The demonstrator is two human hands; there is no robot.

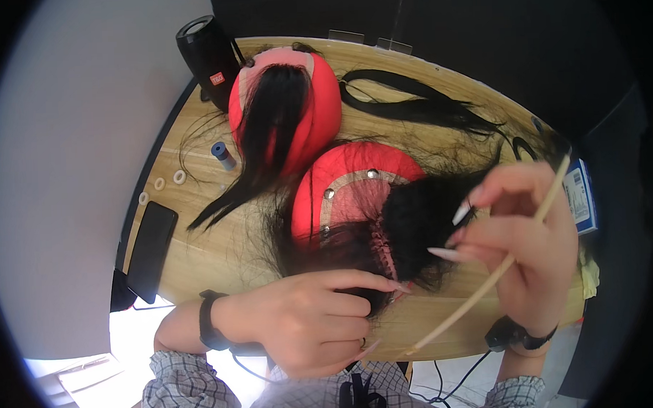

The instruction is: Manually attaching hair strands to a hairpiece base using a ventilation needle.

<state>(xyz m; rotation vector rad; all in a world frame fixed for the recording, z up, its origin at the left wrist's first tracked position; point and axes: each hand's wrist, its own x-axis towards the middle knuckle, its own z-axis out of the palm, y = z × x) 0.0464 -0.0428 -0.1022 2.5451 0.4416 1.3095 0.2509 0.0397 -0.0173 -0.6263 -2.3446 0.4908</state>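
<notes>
A red wig-block head point(305, 205) lies before me, with a pink mesh cap held by round metal pins and black hair point(418, 217) attached to it. The hair lies to both sides of a stitched line. My left hand point(303, 318) rests on the hair at the near edge of the head, its index fingertip at the lower end of that line; its other fingers are curled over the hair. At the right, my right hand point(522, 240) is raised with a thin pale wooden stick point(470, 301) held across it; its fingertips are at the black hair.
Behind stands a second red head point(325, 101) with a hank of black hair. Around it are a black speaker point(205, 57), a thread spool point(223, 155), pale rings point(179, 177) and a smartphone point(153, 250). A looped hair bundle point(399, 112) lies behind; a blue-white box point(581, 195) is at right.
</notes>
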